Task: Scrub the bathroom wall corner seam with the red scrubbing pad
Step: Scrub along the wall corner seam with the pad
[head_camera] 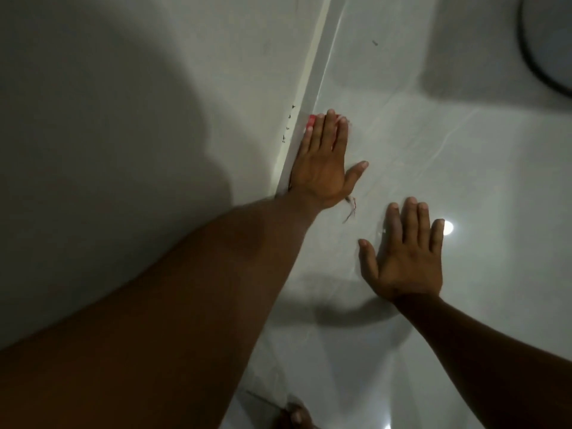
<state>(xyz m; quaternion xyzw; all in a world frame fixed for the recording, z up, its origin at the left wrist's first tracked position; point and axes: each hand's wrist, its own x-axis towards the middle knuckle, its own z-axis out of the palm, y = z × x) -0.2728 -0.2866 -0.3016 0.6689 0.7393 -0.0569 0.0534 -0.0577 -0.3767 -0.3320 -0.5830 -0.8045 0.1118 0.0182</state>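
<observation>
My left hand (325,162) lies flat on the glossy white tiled wall, fingers together, pressing the red scrubbing pad (311,122) against the pale corner seam (305,97). Only the pad's upper left edge shows past my fingertips; the rest is hidden under the hand. Small dark specks (288,126) dot the wall just left of the seam beside the pad. My right hand (405,252) rests flat on the same tiled wall, lower and to the right, fingers spread, holding nothing.
The left wall (123,119) is matte grey and shadowed. A dark curved rim (535,57) of a round object shows at the top right. A lamp glare (448,227) reflects on the tile beside my right hand. Toes (297,414) appear at the bottom.
</observation>
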